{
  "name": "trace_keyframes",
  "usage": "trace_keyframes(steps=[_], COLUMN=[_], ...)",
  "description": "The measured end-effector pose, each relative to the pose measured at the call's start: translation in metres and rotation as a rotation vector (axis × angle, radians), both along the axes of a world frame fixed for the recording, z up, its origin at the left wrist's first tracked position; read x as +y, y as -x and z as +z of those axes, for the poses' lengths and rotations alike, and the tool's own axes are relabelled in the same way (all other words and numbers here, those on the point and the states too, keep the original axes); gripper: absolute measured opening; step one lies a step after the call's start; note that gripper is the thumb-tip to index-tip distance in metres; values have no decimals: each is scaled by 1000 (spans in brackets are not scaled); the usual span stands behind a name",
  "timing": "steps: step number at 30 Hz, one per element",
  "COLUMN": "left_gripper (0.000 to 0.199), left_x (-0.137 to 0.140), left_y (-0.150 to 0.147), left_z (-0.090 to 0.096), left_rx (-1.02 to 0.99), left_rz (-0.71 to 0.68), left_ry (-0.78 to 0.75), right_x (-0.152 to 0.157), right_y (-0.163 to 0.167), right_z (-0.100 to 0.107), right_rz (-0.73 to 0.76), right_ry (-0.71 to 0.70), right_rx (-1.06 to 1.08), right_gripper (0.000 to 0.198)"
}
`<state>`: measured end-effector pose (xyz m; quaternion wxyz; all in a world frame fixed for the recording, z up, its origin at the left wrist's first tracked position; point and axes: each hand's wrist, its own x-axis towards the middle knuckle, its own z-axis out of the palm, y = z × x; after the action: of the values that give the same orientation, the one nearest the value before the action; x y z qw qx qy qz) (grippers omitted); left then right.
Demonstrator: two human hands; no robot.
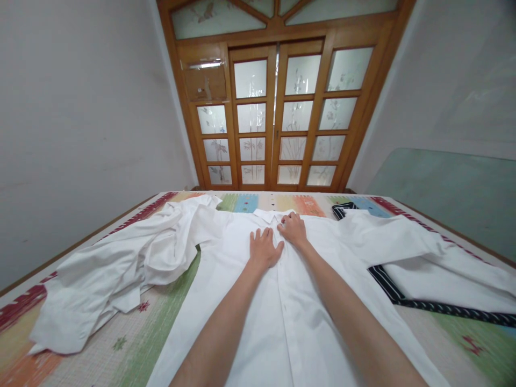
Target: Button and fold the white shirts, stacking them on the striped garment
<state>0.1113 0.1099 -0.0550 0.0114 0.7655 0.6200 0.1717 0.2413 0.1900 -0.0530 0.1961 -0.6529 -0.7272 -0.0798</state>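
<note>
A white shirt [250,317] with a collar and a front placket lies spread out, its collar pointing away from me. My left hand [265,248] rests flat on the chest of the shirt, left of the placket, thumb apart from the fingers. Just below the collar [264,216], my right hand [293,228] has its fingers curled and pinched on the shirt's front edge. Whatever small part lies under those fingertips is hidden.
A crumpled white garment [133,252] lies on the left. Further white cloth with black striped trim [423,303] sits at the right, partly beneath the shirt's sleeve. A colourful patterned cloth [161,322] covers the surface. Behind stand wood-framed glass doors [275,123].
</note>
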Motion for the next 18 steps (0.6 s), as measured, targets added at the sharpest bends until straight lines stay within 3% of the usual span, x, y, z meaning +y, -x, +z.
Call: trace_keyframes(steps=[4, 11, 18], left_gripper=[55, 57, 54], left_x=[6, 18, 20], left_y=[5, 28, 37], left_z=[0, 5, 5], left_rx=[-2, 17, 23], left_rz=[65, 110, 220], left_ry=[-38, 128, 129], right_x=[1, 1, -2], right_y=[-1, 0, 1], right_z=[1, -1, 0], right_rz=[2, 16, 23], right_ry=[12, 2, 44], right_rx=[-1, -65, -87], right_gripper=[26, 30, 30])
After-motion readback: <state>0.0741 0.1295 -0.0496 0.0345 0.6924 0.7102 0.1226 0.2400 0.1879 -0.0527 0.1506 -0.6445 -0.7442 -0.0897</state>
